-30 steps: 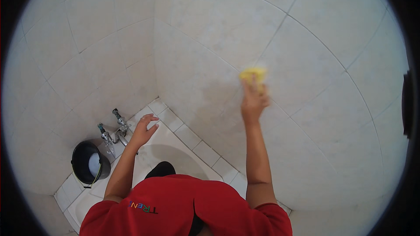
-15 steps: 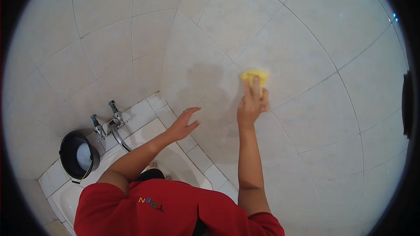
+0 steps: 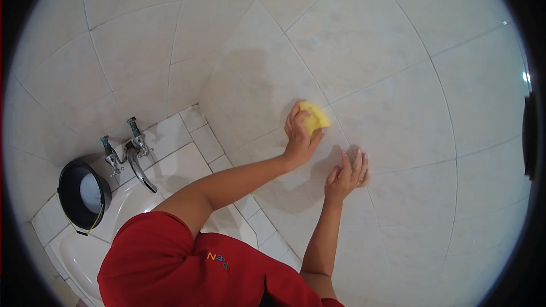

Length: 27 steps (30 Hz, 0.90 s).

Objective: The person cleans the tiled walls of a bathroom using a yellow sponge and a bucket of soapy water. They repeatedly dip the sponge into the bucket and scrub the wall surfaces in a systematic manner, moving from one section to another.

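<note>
Filling most of the frame: a big tiled wall (image 3: pixel 387 68).
Lower left is a white tub (image 3: pixel 181 166) near a black bucket (image 3: pixel 69 199). Around the middle, the right hand (image 3: pixel 343 179) is loosely spread; just up and left, the left hand (image 3: pixel 299 139) grips a yellow cloth (image 3: pixel 314 118).

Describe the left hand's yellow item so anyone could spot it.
Right of the white bathtub stands a beige tiled wall. Before it, the left hand holds a soft-looking yellow pad; its colour sets it apart from the wall and the empty right hand.
</note>
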Tool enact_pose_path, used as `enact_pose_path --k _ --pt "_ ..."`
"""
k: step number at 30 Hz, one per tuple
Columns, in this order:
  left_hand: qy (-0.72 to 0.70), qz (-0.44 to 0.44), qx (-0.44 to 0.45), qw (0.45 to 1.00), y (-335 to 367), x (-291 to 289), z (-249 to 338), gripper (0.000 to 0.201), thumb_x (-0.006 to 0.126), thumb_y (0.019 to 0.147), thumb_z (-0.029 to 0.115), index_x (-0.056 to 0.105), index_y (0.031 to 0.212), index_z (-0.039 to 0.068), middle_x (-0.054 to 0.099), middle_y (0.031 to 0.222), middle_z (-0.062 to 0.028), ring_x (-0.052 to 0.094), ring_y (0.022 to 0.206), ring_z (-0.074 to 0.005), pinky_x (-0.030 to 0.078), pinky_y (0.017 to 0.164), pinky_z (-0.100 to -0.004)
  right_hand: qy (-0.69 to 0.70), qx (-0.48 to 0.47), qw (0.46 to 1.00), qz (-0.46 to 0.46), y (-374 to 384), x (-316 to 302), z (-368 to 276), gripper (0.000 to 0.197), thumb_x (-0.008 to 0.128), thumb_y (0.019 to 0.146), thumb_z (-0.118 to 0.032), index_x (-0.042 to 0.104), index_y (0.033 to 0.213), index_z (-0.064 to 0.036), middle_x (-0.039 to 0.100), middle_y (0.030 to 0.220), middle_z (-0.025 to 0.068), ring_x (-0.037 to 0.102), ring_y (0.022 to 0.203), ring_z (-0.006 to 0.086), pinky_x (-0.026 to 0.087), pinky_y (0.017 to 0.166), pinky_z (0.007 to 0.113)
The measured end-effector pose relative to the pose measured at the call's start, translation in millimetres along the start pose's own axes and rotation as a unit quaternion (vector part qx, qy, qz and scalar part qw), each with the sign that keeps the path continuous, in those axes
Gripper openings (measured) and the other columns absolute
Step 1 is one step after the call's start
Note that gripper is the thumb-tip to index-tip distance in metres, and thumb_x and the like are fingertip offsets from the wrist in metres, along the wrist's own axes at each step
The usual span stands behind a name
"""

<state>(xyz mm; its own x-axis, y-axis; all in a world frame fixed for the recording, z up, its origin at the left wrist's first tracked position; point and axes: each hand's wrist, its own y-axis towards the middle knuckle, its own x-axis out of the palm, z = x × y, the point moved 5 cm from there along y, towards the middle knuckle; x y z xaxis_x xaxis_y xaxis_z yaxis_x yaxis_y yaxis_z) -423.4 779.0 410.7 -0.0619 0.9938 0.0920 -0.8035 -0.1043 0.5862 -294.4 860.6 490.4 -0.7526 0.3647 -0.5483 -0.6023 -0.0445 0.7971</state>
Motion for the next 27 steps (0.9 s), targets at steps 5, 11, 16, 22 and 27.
enact_pose_path --k 5,11,16,22,27 --pt "0.075 0.154 -0.064 0.983 76.1 -40.8 -72.4 0.052 0.063 0.082 0.015 0.038 0.126 0.005 0.027 0.135 -0.0232 0.03 0.122 -0.0356 0.027 0.101 -0.0451 -0.075 -0.017 0.997 0.011 -14.9 10.9 9.2 0.029 0.051 0.081 -0.01 0.068 0.101 -0.0223 0.057 0.126 0.003 0.041 0.128 0.0246 0.008 0.108 0.04" --pt "0.072 0.27 -0.515 0.81 5.4 -75.1 -224.9 0.05 0.058 0.086 0.019 0.041 0.132 0.007 0.035 0.123 -0.0173 0.035 0.115 -0.0318 0.036 0.095 -0.04 -0.101 -0.05 0.993 0.047 -15.1 19.4 7.2 0.025 0.048 0.086 -0.016 0.068 0.097 -0.0242 0.057 0.126 0.0034 0.039 0.129 0.0255 0.007 0.109 0.042" --pt "0.058 0.219 -0.146 0.963 64.1 -45.7 -149.6 0.048 0.057 0.087 0.015 0.043 0.132 0.007 0.035 0.12 -0.0163 0.035 0.111 -0.0294 0.033 0.096 -0.0386 -0.109 -0.063 0.991 0.05 -16.4 16.7 9.4 0.026 0.045 0.089 -0.017 0.069 0.097 -0.0231 0.057 0.126 0.0037 0.038 0.13 0.0276 0.007 0.11 0.043" --pt "0.145 0.184 0.123 0.964 173.9 -75.7 -83.3 0.046 0.059 0.083 0.01 0.05 0.128 0.011 0.04 0.116 -0.0165 0.036 0.111 -0.031 0.029 0.096 -0.042 -0.104 -0.075 0.99 0.063 -17.8 23.7 8.7 0.027 0.042 0.091 -0.021 0.069 0.098 -0.0219 0.056 0.126 0.0042 0.037 0.131 0.0292 0.009 0.11 0.044" --pt "0.136 0.337 -0.177 0.915 139.0 -102.8 -239.1 0.05 0.06 0.081 0.011 0.05 0.129 0.021 0.045 0.116 -0.018 0.043 0.108 -0.0325 0.036 0.092 -0.0431 -0.121 -0.085 0.987 0.062 -21.3 21.8 10.9 0.034 0.036 0.095 -0.029 0.068 0.101 -0.0194 0.056 0.126 0.0081 0.037 0.131 0.0294 0.008 0.11 0.042"
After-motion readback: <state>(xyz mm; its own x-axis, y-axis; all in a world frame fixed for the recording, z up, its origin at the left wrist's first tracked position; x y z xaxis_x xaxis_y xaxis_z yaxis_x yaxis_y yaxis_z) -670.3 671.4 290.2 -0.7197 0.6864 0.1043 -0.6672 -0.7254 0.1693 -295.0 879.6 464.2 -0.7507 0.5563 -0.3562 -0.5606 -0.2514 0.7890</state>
